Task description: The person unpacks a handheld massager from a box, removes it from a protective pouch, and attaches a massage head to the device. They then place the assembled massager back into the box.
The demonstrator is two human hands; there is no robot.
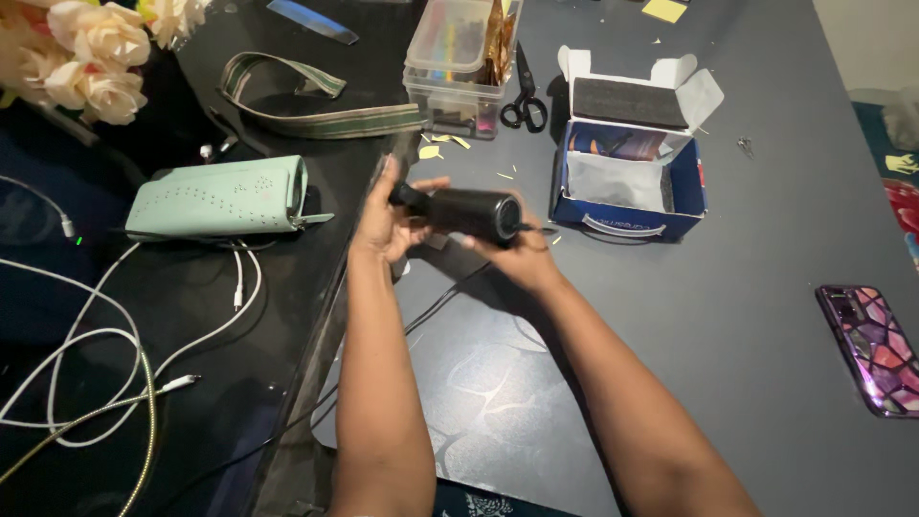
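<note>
Together, in the head view, our two hands hold a black cylindrical device (466,212) just above the table (766,383), near the middle of the scene. Our left hand (383,218) has its fingers clamped on the narrow end at nine o'clock of the device, while our right hand (522,257) cups the wide end from below, fingers wrapped on the barrel; that two-ended grip seems meant to steady it lying level, perhaps for turning one part against the other. A thin black cord (450,297) trails from it down across the table toward seven o'clock. At two o'clock of the hands sits an open blue box (627,196) with white flaps up, and black scissors (525,103) lie at twelve o'clock, beside a clear plastic container (459,57). At nine o'clock rests a mint-green pouch (218,196), with white cables (105,345) looping below it at eight o'clock. A phone in a patterned case (871,347) lies well apart at four o'clock. Nothing crowds the hands; only the cord runs beneath them.
</note>
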